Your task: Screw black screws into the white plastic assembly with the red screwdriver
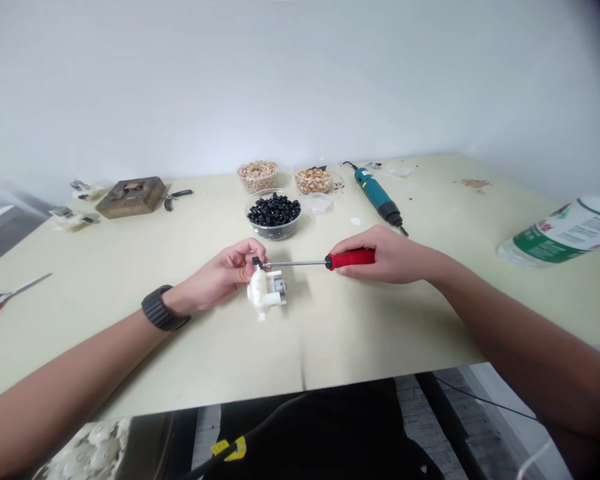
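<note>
The left hand (pixel 224 275) is pinching a small black piece (pixel 255 261) between thumb and forefinger, with the other fingers curling loosely under. The right hand (pixel 380 257) is closing around the red handle of a screwdriver (pixel 349 258), fingers wrapping it and thumb lying along the top. The shaft is running level toward the left, and its tip is meeting the black piece at the left fingertips.

A white part (pixel 265 293) with a grey metal bit on its side is sitting on the table (pixel 360 333), right below the pinch and the tip. Whether the lower left fingers are touching it cannot be told. A black watch (pixel 163 308) is circling the left wrist.

Just behind the hands, a clear bowl (pixel 274 217) is holding a heap of black pieces like the pinched one. A small clear cup (pixel 319 203) is standing beside it to the right. Behind these, two tubs (pixel 258 175) of tan bits are standing side by side.

A teal power driver (pixel 377 193) is lying to the right of the tubs, its nose pointing at the right hand. Far right, a bottle (pixel 565 233) with a green label is lying on its side.

At the back left, a brown block (pixel 130 197) is sitting with pliers (pixel 177 195) just beside it. Scissors (pixel 3 299) with red handles are lying at the left edge, well apart from the hands.
</note>
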Tool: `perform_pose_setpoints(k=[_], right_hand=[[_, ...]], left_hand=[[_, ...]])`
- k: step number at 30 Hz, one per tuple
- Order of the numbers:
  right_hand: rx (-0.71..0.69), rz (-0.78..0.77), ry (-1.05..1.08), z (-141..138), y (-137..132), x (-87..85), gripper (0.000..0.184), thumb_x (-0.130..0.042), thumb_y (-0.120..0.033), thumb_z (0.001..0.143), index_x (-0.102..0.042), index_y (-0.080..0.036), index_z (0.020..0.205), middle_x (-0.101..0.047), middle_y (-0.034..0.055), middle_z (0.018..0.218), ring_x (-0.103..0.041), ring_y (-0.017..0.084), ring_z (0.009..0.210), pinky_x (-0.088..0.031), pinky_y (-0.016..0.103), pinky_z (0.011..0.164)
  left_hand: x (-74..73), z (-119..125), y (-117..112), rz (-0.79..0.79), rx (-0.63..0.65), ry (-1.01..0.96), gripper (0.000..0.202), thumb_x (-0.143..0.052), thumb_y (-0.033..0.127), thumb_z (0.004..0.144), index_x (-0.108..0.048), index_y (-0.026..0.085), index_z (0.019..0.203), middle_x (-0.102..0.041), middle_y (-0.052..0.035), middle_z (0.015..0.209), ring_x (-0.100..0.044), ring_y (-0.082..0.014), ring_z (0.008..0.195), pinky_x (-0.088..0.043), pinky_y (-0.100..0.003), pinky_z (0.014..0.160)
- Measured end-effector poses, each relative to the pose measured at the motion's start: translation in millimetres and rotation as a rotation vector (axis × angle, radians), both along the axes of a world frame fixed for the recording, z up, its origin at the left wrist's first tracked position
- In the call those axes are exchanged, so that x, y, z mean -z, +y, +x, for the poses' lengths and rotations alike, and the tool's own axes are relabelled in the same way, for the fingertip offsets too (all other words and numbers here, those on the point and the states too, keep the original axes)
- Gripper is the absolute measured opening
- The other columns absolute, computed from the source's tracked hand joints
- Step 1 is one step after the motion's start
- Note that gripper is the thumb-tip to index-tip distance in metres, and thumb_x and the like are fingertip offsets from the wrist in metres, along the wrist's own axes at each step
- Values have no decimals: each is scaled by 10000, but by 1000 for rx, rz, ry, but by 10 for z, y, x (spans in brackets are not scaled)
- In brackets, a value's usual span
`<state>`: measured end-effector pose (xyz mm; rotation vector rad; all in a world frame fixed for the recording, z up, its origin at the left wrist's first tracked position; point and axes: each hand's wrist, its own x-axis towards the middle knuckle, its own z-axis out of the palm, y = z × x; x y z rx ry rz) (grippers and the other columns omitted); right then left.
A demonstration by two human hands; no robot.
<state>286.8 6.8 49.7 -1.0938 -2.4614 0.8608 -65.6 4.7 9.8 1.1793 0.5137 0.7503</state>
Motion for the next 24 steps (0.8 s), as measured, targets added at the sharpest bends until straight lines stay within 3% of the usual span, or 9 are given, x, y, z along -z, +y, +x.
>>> perform_pose_setpoints(k=[4,12,19,24], right_hand=[[-21,10,-8,-9,4,18,293,-700,-414,952,-839,-201,1097,-818,50,987,-681,158,761,-483,264,667],[-102,262,71,-21,4,72,260,-690,-365,991,-831,-178,1104,-812,75,1023,-730,166,849,-530,260,771],[-23,433,122,-33,44,156,215,-721,-322,961,-861,-188,1054,-813,92,1037,-734,175,859,-541,270,770],[41,372,0,-67,17,149,232,-728,-323,900,-853,-225,1068,-808,48,914,-716,171,787,-518,276,739]], left_hand=[[5,-26,26,17,34,12,255,-881,290,875,-706,158,1004,-728,-42,921,-689,-128,749,-541,-192,652],[55,-29,44,-26,32,-2,261,-901,258,851,-714,156,1003,-730,-26,897,-694,-112,734,-552,-178,652],[73,3,-8,-47,41,-9,265,-904,247,845,-711,154,1000,-719,-23,898,-681,-104,729,-547,-174,647],[55,15,-20,-30,43,-4,257,-888,271,863,-706,166,1011,-700,-18,892,-671,-108,725,-536,-181,639]])
